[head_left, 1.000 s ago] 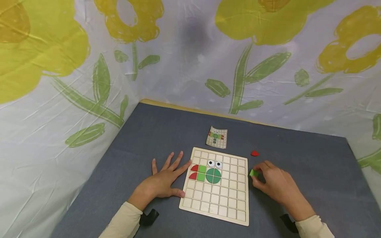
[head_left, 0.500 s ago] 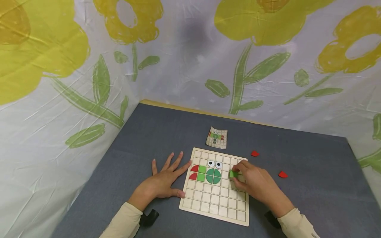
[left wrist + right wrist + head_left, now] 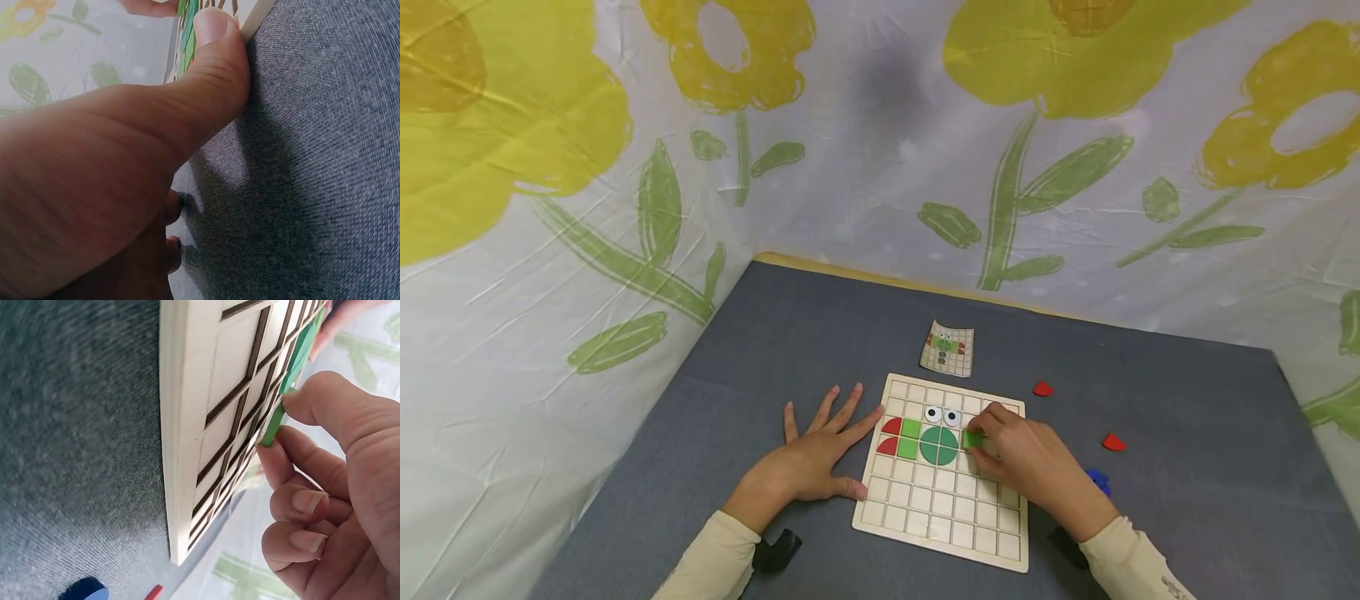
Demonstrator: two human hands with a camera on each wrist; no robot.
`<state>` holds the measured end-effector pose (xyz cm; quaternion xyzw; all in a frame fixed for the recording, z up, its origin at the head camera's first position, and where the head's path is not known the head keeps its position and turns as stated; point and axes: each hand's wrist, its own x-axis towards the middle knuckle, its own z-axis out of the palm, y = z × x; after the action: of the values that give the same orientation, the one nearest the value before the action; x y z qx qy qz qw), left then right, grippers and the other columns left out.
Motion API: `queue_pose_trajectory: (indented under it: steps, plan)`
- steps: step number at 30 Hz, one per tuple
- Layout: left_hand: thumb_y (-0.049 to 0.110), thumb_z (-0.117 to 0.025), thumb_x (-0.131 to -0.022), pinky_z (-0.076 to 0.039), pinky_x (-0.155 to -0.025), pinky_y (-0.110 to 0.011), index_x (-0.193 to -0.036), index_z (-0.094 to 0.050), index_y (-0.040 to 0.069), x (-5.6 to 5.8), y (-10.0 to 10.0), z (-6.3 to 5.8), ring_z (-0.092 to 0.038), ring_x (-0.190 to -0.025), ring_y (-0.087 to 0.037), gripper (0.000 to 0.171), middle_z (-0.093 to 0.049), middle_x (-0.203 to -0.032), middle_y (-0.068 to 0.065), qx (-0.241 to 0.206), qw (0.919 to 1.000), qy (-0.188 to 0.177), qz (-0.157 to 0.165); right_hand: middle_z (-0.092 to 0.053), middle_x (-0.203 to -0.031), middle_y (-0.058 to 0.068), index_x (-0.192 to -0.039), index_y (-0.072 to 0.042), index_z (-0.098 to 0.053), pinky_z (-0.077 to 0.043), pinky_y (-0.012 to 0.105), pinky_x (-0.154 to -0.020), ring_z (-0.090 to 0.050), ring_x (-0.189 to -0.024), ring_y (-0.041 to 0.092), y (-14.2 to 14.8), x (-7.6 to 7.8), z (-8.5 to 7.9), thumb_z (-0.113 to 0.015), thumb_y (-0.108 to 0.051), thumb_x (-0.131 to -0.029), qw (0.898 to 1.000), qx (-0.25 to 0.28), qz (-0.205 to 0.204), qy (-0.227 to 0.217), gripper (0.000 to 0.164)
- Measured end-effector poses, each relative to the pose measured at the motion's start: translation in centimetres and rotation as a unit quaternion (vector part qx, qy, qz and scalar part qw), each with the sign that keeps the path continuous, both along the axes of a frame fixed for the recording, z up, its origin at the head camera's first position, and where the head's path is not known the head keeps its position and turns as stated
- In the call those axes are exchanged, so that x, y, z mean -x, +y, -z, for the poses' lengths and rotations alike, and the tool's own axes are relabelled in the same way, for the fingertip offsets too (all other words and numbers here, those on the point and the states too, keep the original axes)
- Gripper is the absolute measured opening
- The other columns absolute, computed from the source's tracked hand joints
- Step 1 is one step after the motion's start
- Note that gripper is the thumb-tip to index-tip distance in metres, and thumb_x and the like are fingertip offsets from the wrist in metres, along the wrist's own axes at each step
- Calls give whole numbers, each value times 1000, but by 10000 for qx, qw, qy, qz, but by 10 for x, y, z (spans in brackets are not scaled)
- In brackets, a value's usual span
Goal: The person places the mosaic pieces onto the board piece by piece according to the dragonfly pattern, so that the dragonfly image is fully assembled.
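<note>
A pale wooden grid board (image 3: 940, 522) lies on the dark table. Set in its cells are red quarter-circle tiles (image 3: 887, 446), light green square tiles (image 3: 908, 428), a dark green disc of quarter tiles (image 3: 938, 446) and two eye tiles (image 3: 932, 414). My left hand (image 3: 808, 458) lies spread, its thumb and index fingertip at the board's left edge. Between thumb and index finger my right hand (image 3: 1026, 454) pinches a light green square tile (image 3: 274, 425), right over the board just right of the disc. The other right-hand fingers curl in loosely.
A small picture card (image 3: 947, 348) with a similar pattern lies behind the board. To the right are two loose red tiles (image 3: 1113, 442) and a blue piece (image 3: 1099, 481), partly hidden by my right wrist. Flower-print cloth (image 3: 865, 167) hangs around the table.
My right hand has carried the light green tile leftward from beside the board to a spot next to the disc. A red tile and the blue piece came into view. My left hand stays put.
</note>
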<state>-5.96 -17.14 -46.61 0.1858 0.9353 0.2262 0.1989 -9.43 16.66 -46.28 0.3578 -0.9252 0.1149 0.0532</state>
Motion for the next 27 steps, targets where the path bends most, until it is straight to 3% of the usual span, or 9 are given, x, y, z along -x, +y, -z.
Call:
queue_pose_trajectory:
  steps: [5, 13, 19, 27]
  plan:
    - [56, -85, -80, 13, -109, -87, -171, -22, 33, 0, -2, 5, 7, -163, -43, 113, -1, -179, -8, -134, 9999, 93, 13, -69, -101, -2, -104, -12, -76, -50, 25, -53, -65, -70, 8, -2, 0, 1, -85, -17, -86, 9999, -97, -29, 101, 21]
    - [57, -84, -79, 13, -110, -86, -170, -23, 34, 2, -1, 2, 8, -163, -39, 112, -1, -179, -5, 23, 10000, -36, 1, -68, -103, -1, -105, -13, -77, -52, 25, -54, -67, -73, 9, -4, 2, 2, -87, -20, -87, 9998, -184, -94, 46, 22]
    - [62, -82, -79, 16, -108, -86, -171, -17, 38, 2, -5, 12, 12, -163, -40, 114, 4, -179, -4, -234, 9996, 112, 54, -67, -103, -2, -106, -14, -76, -51, 25, -53, -66, -71, 9, -3, 2, 2, -88, -21, -87, 9998, -197, -37, -41, 23]
    - [57, -84, -80, 12, -111, -86, -171, -21, 34, 1, -1, 2, 9, -163, -38, 112, 1, -179, -4, 89, 9999, -45, 8, -67, -104, -1, -107, -13, -76, -53, 26, -55, -67, -72, 9, -3, 1, 2, -87, -21, -88, 9997, -138, 0, -193, 23]
